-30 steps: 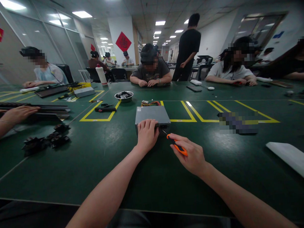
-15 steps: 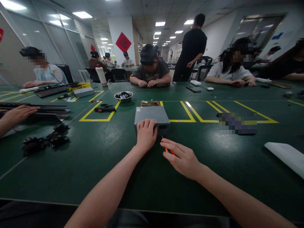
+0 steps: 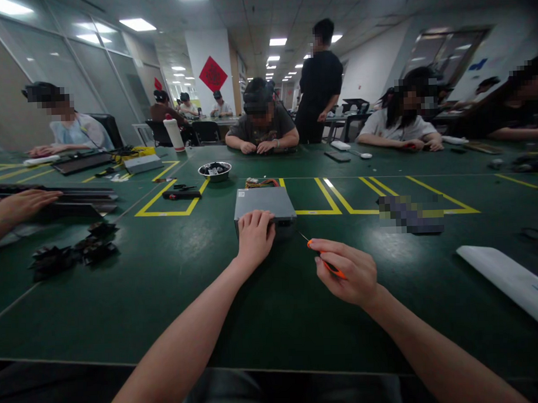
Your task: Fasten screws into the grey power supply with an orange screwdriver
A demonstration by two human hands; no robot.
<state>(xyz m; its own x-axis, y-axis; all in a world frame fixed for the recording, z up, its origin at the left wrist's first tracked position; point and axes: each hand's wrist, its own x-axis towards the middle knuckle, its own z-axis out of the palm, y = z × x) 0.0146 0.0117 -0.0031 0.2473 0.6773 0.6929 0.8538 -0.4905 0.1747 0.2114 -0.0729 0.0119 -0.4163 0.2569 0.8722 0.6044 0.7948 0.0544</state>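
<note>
A grey metal computer power supply (image 3: 265, 203) sits on the green table in front of me, its coloured cables bunched at the far side. My left hand (image 3: 255, 234) grips its near edge, fingers over the top and thumb toward the right. To the right of the box, my right hand (image 3: 348, 269) is closed around an orange-handled screwdriver (image 3: 330, 265). The screwdriver's thin shaft points up and left toward the box's near right corner, and its tip is apart from the box.
A metal bowl (image 3: 214, 171) of small parts stands beyond the box, with a black tool (image 3: 181, 194) nearer left. Dark fan-like parts (image 3: 94, 243) lie left, near another person's hand (image 3: 24, 205). A white slab-like object (image 3: 505, 278) lies right. Several people sit around the table.
My right hand has drawn back to the right with the screwdriver, whose tip is now farther from the power supply. My left hand stays on the box. The view has shifted slightly.
</note>
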